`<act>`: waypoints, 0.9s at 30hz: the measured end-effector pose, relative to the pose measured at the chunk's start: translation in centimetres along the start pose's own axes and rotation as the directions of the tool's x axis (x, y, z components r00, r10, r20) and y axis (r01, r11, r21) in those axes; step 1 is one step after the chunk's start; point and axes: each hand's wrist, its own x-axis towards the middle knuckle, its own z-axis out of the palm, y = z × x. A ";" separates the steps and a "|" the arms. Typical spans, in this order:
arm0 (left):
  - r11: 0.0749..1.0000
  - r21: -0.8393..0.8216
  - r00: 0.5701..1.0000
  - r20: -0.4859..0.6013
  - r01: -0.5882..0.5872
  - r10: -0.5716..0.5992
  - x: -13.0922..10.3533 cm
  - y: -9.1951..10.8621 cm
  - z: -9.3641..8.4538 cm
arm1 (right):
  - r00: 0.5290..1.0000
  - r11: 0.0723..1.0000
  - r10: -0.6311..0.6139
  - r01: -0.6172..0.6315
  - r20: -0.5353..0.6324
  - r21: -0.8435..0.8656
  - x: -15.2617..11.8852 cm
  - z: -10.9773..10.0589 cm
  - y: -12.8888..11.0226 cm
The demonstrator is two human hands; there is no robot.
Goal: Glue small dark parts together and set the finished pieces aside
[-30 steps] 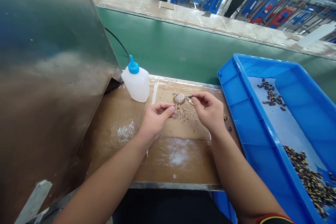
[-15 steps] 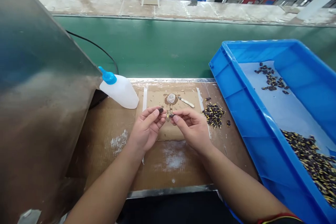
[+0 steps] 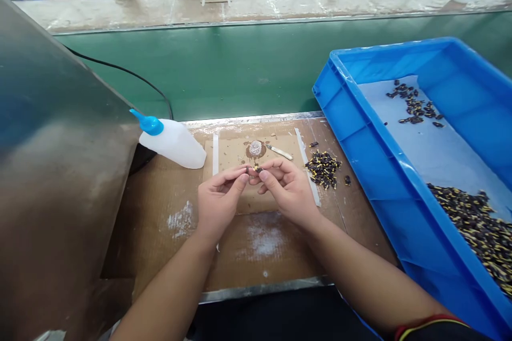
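Observation:
Over the cardboard sheet, the fingertips of my two hands nearly meet. My left hand [image 3: 219, 197] is closed in a pinch on a small dark piece [image 3: 247, 170], mostly covered by the fingers. Between thumb and forefinger, my right hand [image 3: 291, 189] grips a small black-and-yellow part [image 3: 257, 169]. The two pieces are side by side; I cannot tell whether they touch. Just beyond the fingers sits a whitish round lump [image 3: 255, 148] in a brown wet-looking patch. A small pale-handled knife [image 3: 280, 152] lies beside it. Right of my right hand is a pile of black-and-yellow parts [image 3: 323, 169].
A white squeeze bottle [image 3: 174, 143] with a blue nozzle stands at the left, near a metal panel [image 3: 60, 170]. On the right, a large blue bin [image 3: 360, 154] holds many similar parts on white lining. A green panel [image 3: 240, 74] rises behind the table.
My left hand has turned and moved its dark piece in against the right hand's part, closing the gap between them. The view has shifted slightly.

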 end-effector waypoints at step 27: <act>0.784 -0.484 0.920 0.151 0.388 -0.362 0.1 0.9 0.2 | 0.948 0.924 -0.315 0.294 -0.052 -0.245 -0.8 0.1 0.8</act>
